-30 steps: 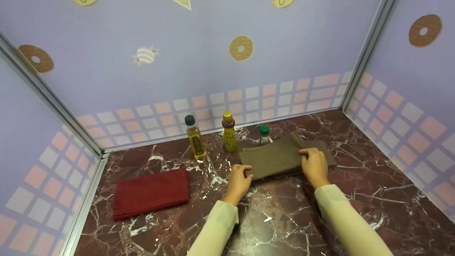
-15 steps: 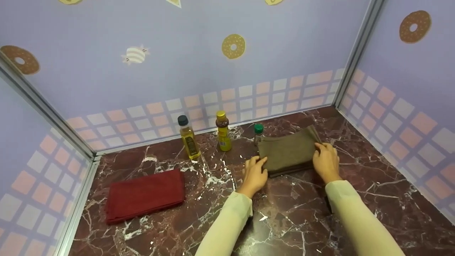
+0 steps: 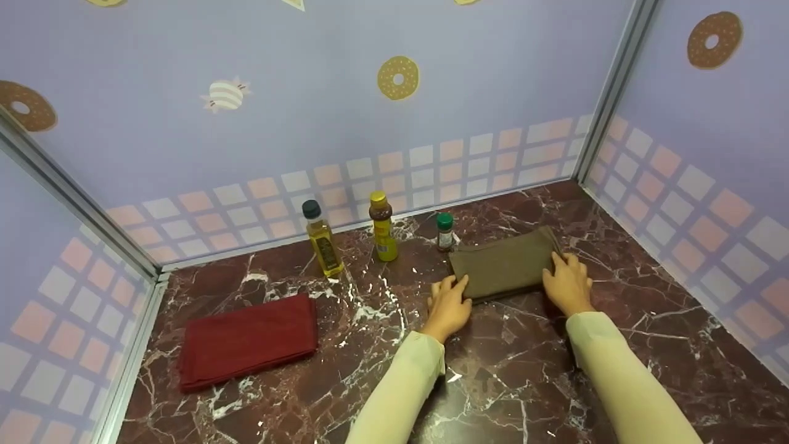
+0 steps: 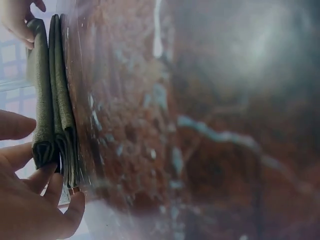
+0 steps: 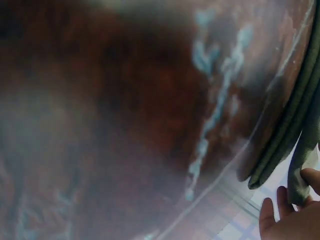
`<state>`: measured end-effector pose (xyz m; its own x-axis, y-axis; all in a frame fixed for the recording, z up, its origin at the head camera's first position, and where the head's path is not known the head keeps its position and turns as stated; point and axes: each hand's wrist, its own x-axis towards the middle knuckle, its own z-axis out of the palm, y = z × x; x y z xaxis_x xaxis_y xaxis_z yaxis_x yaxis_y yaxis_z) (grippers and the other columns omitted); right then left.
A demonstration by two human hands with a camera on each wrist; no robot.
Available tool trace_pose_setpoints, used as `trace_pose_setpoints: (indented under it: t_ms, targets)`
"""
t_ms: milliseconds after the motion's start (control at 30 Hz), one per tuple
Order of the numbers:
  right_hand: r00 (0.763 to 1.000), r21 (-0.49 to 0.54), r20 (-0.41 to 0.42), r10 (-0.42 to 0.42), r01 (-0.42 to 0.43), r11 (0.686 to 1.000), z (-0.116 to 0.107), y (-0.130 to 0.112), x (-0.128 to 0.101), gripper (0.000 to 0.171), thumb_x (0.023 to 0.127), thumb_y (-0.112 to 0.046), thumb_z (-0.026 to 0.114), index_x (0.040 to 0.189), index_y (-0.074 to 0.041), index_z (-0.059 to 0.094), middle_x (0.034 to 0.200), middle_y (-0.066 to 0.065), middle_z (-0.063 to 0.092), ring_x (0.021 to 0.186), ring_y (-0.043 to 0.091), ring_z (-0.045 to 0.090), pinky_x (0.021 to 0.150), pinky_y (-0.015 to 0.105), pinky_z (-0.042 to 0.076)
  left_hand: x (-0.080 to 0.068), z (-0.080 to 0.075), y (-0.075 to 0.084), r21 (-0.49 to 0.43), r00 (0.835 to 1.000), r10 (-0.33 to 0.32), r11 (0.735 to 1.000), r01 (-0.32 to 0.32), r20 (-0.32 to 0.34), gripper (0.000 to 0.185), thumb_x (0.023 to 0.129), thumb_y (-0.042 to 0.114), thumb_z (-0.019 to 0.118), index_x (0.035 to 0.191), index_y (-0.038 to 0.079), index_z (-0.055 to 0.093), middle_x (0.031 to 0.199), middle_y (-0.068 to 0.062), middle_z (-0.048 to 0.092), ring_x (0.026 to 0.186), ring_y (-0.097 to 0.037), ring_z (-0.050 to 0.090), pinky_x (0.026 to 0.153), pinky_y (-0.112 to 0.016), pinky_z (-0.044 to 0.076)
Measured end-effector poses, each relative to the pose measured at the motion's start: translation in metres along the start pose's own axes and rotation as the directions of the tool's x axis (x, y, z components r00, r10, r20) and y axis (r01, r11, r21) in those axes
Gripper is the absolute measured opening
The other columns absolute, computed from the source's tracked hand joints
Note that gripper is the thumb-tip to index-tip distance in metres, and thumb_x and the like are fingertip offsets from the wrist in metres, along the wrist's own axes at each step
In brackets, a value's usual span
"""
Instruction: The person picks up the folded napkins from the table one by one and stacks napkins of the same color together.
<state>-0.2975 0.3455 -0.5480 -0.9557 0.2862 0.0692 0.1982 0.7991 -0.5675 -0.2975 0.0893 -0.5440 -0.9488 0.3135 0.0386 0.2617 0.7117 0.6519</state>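
Marble counter (image 3: pixel 345 382), both hands (image 3: pixel 450 305) on olive cloth (image 3: pixel 502 265)

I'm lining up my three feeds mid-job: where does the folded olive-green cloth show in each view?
Head: the olive-green cloth lies right of centre, between the left hand and right hand.
Left wrist: its stacked folds run down the left edge, seen edge-on.
Right wrist: its folded edge shows at the far right.
Shared landmark: the red marble counter under the cloth in every view.
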Motion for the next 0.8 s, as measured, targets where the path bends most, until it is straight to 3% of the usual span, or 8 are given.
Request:
trace_pose_setpoints:
  t_ms: [167, 433, 667, 800]
  targets:
    - [0.997, -0.014, 0.071, 0.023, -0.022, 1.000, 0.005, 0.003, -0.001, 0.062, 0.102, -0.029, 0.046, 0.151, 0.006, 0.031, 0.151, 0.032, 0.024, 0.137, 0.055, 0.018, 0.102, 0.070, 0.020, -0.001, 0.004, -0.005, 0.023, 1.000, -0.018, 1.000, 0.018, 0.009, 0.056, 0.097, 0.028, 0.060, 0.149, 0.013, 0.047, 0.150, -0.011, 0.042, 0.136, -0.030, 0.032, 0.106, -0.050, 0.030]
    - [0.986, -0.049, 0.151, 0.076, -0.069, 0.996, 0.007, 0.007, -0.003, 0.066, 0.103, -0.038, 0.043, 0.152, 0.003, 0.029, 0.154, 0.034, 0.016, 0.137, 0.057, 0.014, 0.101, 0.071, 0.018, -0.003, 0.006, -0.009, 0.047, 0.999, -0.039, 0.998, 0.039, 0.009, 0.057, 0.097, 0.035, 0.059, 0.149, 0.015, 0.047, 0.150, -0.017, 0.037, 0.134, -0.033, 0.030, 0.107, -0.048, 0.029]
    - [0.978, -0.028, 0.170, 0.123, -0.120, 0.992, 0.008, 0.007, -0.004, 0.068, 0.104, -0.045, 0.037, 0.155, -0.001, 0.026, 0.155, 0.037, 0.007, 0.139, 0.057, 0.008, 0.102, 0.072, 0.014, -0.005, 0.005, -0.009, 0.008, 0.996, -0.068, 0.998, 0.067, 0.061, 0.061, 0.099, 0.044, 0.052, 0.154, 0.018, 0.039, 0.154, -0.019, 0.030, 0.138, -0.035, 0.028, 0.111, -0.052, 0.025]
    - [0.980, -0.009, 0.141, 0.143, -0.143, 0.990, 0.009, 0.002, -0.007, 0.074, 0.103, -0.058, 0.024, 0.158, -0.009, 0.023, 0.160, 0.031, -0.002, 0.144, 0.053, -0.004, 0.104, 0.077, 0.001, -0.011, -0.003, -0.013, -0.042, 0.993, -0.089, 0.995, 0.092, 0.082, 0.068, 0.100, 0.043, 0.051, 0.158, 0.017, 0.027, 0.160, -0.018, 0.023, 0.143, -0.040, 0.024, 0.113, -0.059, 0.021]
